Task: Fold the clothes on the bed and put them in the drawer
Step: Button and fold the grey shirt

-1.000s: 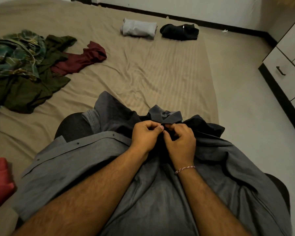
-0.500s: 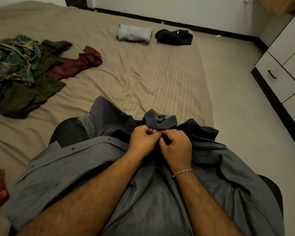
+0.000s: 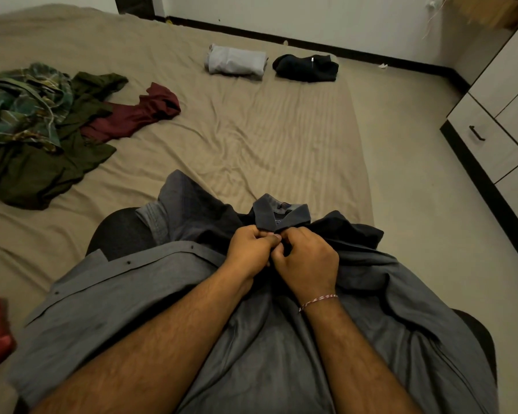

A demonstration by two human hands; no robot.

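Grey shirt (image 3: pixel 266 348) spread at 6 o'clock | placket below collar pinched by left hand (image 3: pixel 251 252) and right hand (image 3: pixel 307 261), fingers curled, possibly buttoning.

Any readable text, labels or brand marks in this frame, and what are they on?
None can be read.
Neck label inside the collar of the grey shirt: a line of pale print shows, too small and blurred to read.
Small white tag on the folded dark garment: no text can be made out.
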